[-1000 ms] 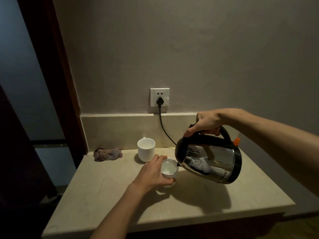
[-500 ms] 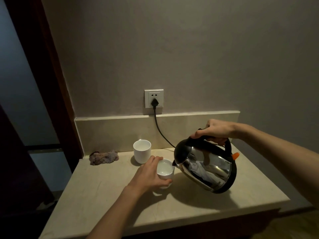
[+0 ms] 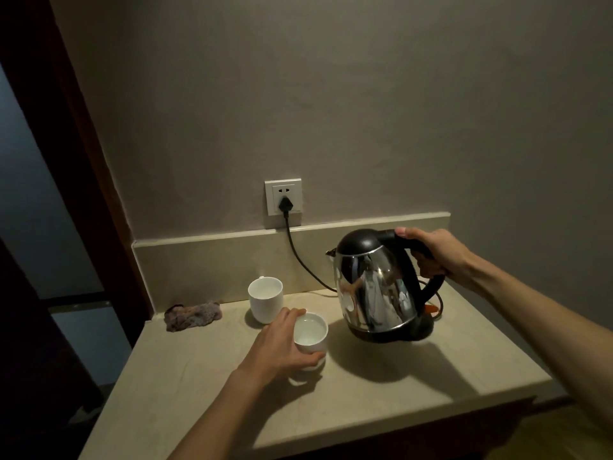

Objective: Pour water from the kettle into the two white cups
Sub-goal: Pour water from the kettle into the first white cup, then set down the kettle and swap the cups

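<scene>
Filling most of the view is a grey wall point(image 3: 365, 111), with a dark door frame point(image 3: 83, 161) running down its left side. Below it sits a pale stone counter point(image 3: 381, 393) with a low backsplash point(image 3: 215, 260) along its far edge. The kettle point(image 3: 374, 290) is the biggest thing on the counter: steel body, black lid, black handle, standing nearly upright on the right half, its spout pointing left toward the cups; whether its bottom rests fully on the base point(image 3: 414, 330) under it cannot be told. The right hand point(image 3: 434, 254) comes in from the right and is wrapped round the kettle's handle, thumb lying along the top, fingers curled beneath. The left hand point(image 3: 285, 346) reaches in from the near edge and grips the near cup point(image 3: 311, 333), thumb on its near side, fingers curved round its left side up to the rim. That cup stands on the counter just left of the kettle and holds water. The far cup point(image 3: 265, 298) stands just behind and left of it, close to the backsplash, free of both hands; its contents cannot be made out. A crumpled cloth point(image 3: 194, 315) lies at the far left corner. A white socket point(image 3: 283, 202) sits on the wall above the backsplash, with a black plug point(image 3: 285, 204) in it and a cord point(image 3: 302, 260) dropping toward the kettle.
</scene>
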The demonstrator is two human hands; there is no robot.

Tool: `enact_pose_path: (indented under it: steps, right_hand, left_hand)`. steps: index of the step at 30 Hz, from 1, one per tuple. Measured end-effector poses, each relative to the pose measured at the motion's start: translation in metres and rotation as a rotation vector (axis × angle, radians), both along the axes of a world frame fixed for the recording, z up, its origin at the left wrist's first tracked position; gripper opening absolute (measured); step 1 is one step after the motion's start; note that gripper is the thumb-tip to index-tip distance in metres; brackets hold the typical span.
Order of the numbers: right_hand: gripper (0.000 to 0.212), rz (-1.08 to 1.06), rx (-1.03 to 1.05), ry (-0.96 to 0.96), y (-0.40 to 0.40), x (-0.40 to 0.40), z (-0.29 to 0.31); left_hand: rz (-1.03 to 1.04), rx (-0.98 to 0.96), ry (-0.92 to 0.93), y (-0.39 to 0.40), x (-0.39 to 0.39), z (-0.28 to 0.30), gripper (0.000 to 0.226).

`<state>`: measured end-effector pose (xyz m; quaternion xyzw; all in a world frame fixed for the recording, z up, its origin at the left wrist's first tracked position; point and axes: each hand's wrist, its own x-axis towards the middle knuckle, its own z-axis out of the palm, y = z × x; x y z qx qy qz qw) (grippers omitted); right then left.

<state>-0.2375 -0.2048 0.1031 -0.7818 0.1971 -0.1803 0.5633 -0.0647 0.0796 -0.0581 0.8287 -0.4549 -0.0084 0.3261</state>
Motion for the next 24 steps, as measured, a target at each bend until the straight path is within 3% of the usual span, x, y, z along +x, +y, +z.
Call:
enact_pose_path:
  steps: [7, 15, 24]
  right_hand:
    - [0.054, -0.198, 0.045, -0.1, -0.02, 0.0, -0.012]
    - [0.058, -0.459, 0.007, -0.086, -0.042, 0.0, -0.047]
    - [0.053, -0.524, -0.012, -0.092, -0.05, -0.01, -0.064]
  left_hand:
    - [0.019, 0.007, 0.001, -0.001, 0.0, -0.002, 0.093]
    - [0.033, 0.01, 0.016, -0.002, 0.0, -0.003, 0.095]
    - [0.026, -0.005, 0.027, -0.003, 0.001, -0.006, 0.092]
